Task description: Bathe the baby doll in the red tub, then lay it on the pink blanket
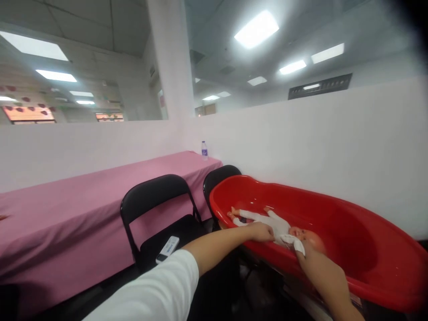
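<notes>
A baby doll [267, 220] in a white garment [280, 224] lies on its back inside a red bathtub [337, 203]. Its bare feet point to the tub's left end, and its head is toward the middle. My left hand [262, 232] reaches over the near rim, fingers closed at the garment's near side; the fingertips are partly hidden. Beside the doll's head, my right hand [314, 261] pinches a bunched white part of the garment, which looks like a sleeve. The doll's near arm is hidden by the cloth and my hands.
Two black folding chairs stand left of the tub; a white device with a dark end [168, 249] lies on the nearer chair's seat [183, 229]. Behind them is a table with a pink cloth [100, 183], bearing a water bottle [204, 151]. A white partition [301, 142] runs behind the tub.
</notes>
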Demonstrator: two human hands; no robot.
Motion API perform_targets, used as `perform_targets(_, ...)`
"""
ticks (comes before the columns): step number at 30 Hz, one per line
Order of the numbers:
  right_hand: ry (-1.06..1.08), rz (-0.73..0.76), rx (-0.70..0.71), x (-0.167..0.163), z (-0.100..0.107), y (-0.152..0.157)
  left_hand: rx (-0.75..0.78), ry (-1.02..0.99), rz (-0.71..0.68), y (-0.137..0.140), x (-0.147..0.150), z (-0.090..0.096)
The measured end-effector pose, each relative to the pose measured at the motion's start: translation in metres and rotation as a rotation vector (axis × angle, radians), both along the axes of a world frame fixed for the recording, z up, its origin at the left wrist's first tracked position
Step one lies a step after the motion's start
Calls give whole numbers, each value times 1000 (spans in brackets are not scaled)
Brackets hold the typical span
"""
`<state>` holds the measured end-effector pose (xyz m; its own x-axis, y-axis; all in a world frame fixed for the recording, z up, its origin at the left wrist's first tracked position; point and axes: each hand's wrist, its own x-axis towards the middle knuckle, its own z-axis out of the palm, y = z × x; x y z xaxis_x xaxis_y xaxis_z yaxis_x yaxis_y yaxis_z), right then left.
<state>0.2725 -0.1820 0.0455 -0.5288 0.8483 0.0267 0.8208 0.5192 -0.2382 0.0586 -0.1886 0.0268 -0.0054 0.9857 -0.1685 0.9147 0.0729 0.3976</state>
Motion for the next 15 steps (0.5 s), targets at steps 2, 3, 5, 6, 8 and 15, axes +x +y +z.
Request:
perform_targets(2, -8, -28, -23, -3, 4, -3, -31, 6, -29, 7, -5, -5)
perform_targets(3, -15, -50, -37, -4, 5, -4, -35, -11, -33, 10, -8, -8)
perform_targets(5, -23, -75, -60, -6, 7, -6, -23, -45, -48, 17, -15, -12)
perform_targets(6, -26, -78, -71, -7, 8, -6, -11, -54, -51, 20, -18, -15)
perform_targets(8, -37, -74, -94, -9, 11, -6, 24, -62, -57, 26, -27, -20)
perform_targets(15, -84, -52, -128, -10, 12, 3, -125, 17, -253, 47, -73, -62)
